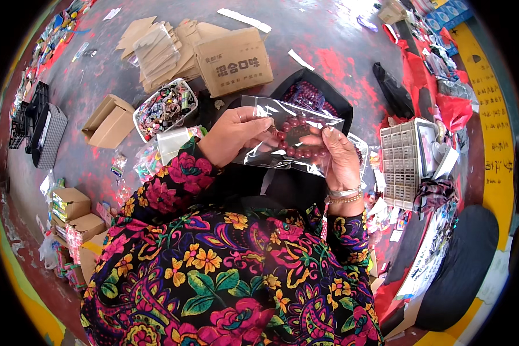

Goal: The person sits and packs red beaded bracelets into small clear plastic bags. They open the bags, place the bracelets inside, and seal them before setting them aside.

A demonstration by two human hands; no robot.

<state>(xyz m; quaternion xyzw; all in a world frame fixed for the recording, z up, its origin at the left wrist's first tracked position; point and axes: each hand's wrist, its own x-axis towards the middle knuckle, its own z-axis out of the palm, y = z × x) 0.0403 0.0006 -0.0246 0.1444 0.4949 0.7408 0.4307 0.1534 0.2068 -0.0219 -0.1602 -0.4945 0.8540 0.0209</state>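
Observation:
My left hand (236,135) pinches the left side of a clear plastic bag (260,154), thumb and fingers closed. On the bag's right side my right hand (341,158) grips it, the thumb in front and some fingers behind the film. A dark red bead bracelet (290,152) shows at the middle of the bag, its beads forming a loop. Glare on the film hides whether the right fingers also press on the beads. Just beyond the bag stands a black bin (341,101) with similar dark red beads (305,95) in it.
A white basket (137,122) of small colourful items stands left of my hands, beside an opened cardboard box (109,122). Farther off are a large carton (234,62) and flattened cardboard (181,49). To the right are a pale plastic crate (399,167) and a black cushion-like shape (464,268).

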